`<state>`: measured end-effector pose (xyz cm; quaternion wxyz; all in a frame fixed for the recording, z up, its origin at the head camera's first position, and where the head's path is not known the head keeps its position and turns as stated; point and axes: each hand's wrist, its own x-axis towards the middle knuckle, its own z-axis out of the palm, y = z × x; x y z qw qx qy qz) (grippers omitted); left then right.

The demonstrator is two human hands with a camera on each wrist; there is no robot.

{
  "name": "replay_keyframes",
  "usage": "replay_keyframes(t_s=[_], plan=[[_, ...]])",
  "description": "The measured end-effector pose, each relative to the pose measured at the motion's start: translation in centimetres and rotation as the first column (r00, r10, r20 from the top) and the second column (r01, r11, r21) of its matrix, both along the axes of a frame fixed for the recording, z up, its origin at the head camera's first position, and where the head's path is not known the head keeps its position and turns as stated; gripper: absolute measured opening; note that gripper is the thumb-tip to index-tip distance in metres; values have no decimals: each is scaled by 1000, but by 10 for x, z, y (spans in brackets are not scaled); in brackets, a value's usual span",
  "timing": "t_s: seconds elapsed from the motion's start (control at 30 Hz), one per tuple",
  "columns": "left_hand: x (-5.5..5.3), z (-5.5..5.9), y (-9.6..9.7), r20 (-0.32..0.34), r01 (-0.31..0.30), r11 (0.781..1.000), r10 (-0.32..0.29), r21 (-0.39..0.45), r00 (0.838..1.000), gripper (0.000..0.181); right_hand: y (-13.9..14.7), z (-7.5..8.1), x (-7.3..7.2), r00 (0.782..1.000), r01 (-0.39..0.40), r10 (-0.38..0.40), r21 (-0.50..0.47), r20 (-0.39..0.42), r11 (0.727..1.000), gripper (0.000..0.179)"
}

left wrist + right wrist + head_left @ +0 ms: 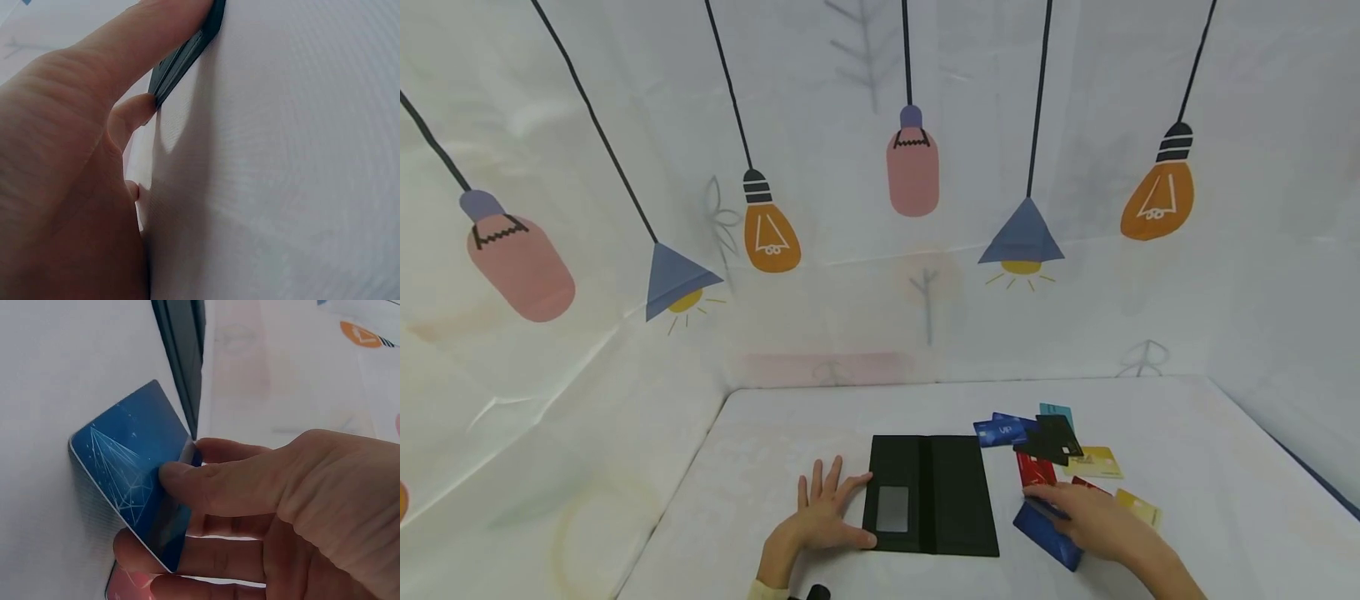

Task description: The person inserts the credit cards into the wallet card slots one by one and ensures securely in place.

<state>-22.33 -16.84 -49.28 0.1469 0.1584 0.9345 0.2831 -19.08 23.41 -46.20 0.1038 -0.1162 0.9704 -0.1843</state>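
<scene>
You are pinching a blue card (1047,537) in your right hand (1096,521)

Your thumb is pressing its face, fingers curling behind; an open black wallet (931,496) is lying at roughly ten o'clock from it, your left hand (822,523) spreading its fingers wide and touching the wallet's nine o'clock edge; a red card (1035,468) is lying towards twelve, a yellow card (1096,462) towards one, on the white table (760,467)

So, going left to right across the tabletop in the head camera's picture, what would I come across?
Left hand → open black wallet → blue VIP card → right hand, which pinches another blue card.
</scene>
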Motion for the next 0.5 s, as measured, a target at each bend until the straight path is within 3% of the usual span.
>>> replay_keyframes(t_s=[0.33, 0.5], plan=[[-1, 0, 0, -2, 6, 1000, -6, 2, 1000, 89, 8, 11, -2, 993, 116, -114, -109, 27, 987, 43], [-5, -9, -3, 10, -5, 1000, 5, 11, 1000, 92, 9, 12, -4, 991, 133, -136, -153, -12, 979, 41]])
